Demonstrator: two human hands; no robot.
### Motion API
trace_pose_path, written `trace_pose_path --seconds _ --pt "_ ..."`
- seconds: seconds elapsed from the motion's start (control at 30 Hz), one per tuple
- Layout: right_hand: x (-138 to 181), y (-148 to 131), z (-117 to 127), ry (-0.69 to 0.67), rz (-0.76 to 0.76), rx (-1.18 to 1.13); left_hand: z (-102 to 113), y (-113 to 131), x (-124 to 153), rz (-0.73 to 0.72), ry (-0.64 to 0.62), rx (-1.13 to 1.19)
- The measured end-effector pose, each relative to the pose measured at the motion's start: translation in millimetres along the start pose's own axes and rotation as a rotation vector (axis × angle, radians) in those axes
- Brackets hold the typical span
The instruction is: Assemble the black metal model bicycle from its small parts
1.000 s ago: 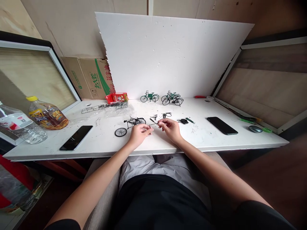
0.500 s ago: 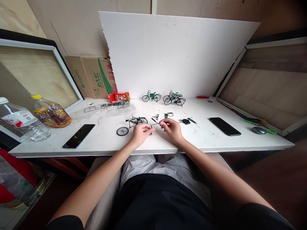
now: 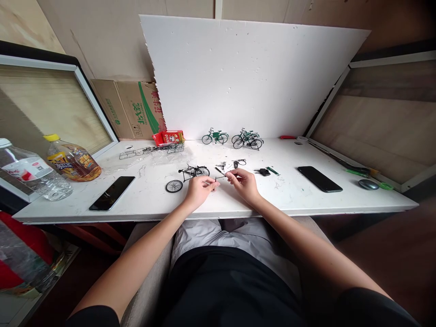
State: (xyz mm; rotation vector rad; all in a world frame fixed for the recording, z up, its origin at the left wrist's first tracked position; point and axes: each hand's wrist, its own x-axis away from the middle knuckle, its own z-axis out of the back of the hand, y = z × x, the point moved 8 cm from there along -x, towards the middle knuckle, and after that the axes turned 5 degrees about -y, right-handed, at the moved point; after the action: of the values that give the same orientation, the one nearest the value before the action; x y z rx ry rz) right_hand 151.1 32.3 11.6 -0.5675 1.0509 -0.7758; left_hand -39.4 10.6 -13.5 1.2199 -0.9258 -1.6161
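Over the front middle of the white table, my left hand is closed in a pinch on a small, thin dark part. Its kind is too small to make out. Close by on the right, my right hand pinches a slim dark strip that points up and left from the fingertips. A fine rod-like line runs between the two hands; which one holds it I cannot tell. Beyond my left hand lies a black model bicycle frame with a wheel. A loose spoked wheel lies left of it.
Small black parts and a dark piece lie behind my right hand. Finished-looking model bicycles stand along the white board. Phones lie at both sides, bottles at left, plastic sprues behind.
My right hand has shifted very slightly left, and the fingertips sit a little closer to the left hand. The left hand and the parts on the table look unmoved.
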Motion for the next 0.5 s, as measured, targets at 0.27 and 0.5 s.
trace_pose_path --seconds 0.27,0.5 --pt "2.7 -6.6 -1.0 0.028 0.045 0.054 2.6 -2.4 -0.7 0.033 0.042 0.044" --pt "1.8 0.6 3.6 0.070 -0.002 0.035 3.5 -2.1 -1.2 0.045 0.056 0.067"
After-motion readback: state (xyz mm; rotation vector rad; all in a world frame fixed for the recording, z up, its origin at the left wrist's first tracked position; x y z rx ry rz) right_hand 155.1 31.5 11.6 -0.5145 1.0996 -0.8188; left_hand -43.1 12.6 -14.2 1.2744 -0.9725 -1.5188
